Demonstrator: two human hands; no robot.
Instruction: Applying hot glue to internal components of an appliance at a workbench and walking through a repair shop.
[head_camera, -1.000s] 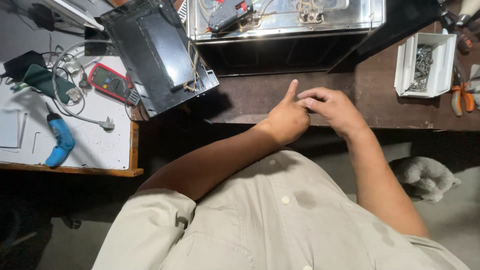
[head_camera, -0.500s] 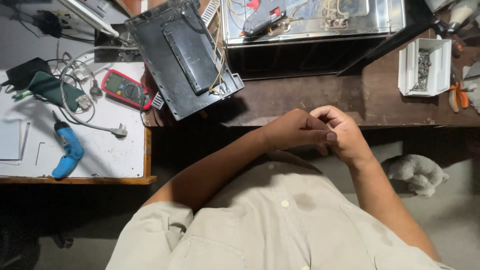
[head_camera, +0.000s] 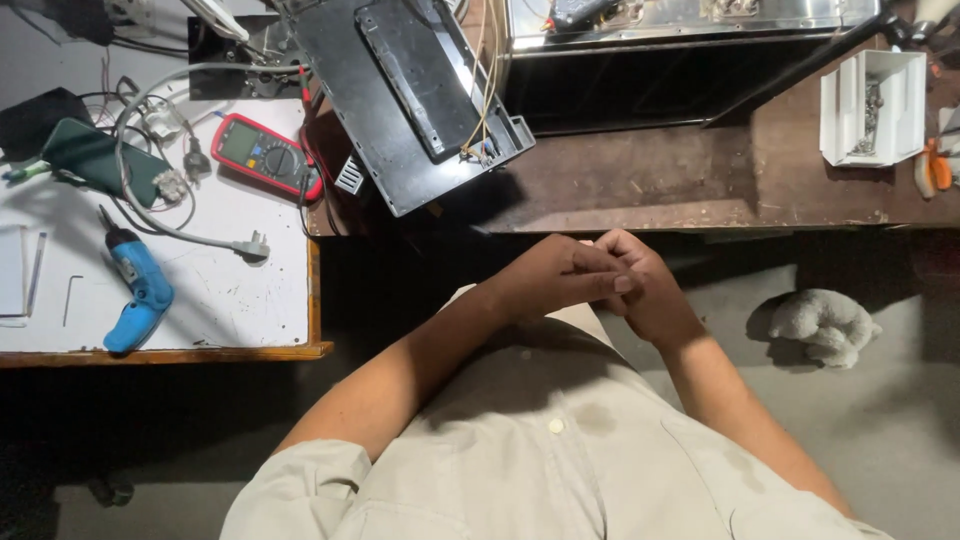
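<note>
My left hand (head_camera: 548, 272) and my right hand (head_camera: 652, 298) are pressed together in front of my chest, just below the front edge of the brown workbench (head_camera: 650, 180). The left fingers are curled over the right fingers. I see nothing held between them. Both hands are off the bench. The nearest thing is a black opened housing (head_camera: 420, 90) with loose wires, tilted at the bench's left end. Behind it stands a metal chassis (head_camera: 680, 22).
A white table (head_camera: 215, 290) on the left carries a red multimeter (head_camera: 265, 155), a blue electric screwdriver (head_camera: 135, 290), a grey cable with plug (head_camera: 250, 245) and a green case (head_camera: 90, 160). At the bench's right are a white screw tray (head_camera: 868, 105) and orange-handled pliers (head_camera: 935, 170). A grey rag (head_camera: 820, 322) lies on the floor.
My hands have drawn back from the bench top toward my chest and closed together; the left forefinger that pointed up is now folded. The view has shifted toward the left table.
</note>
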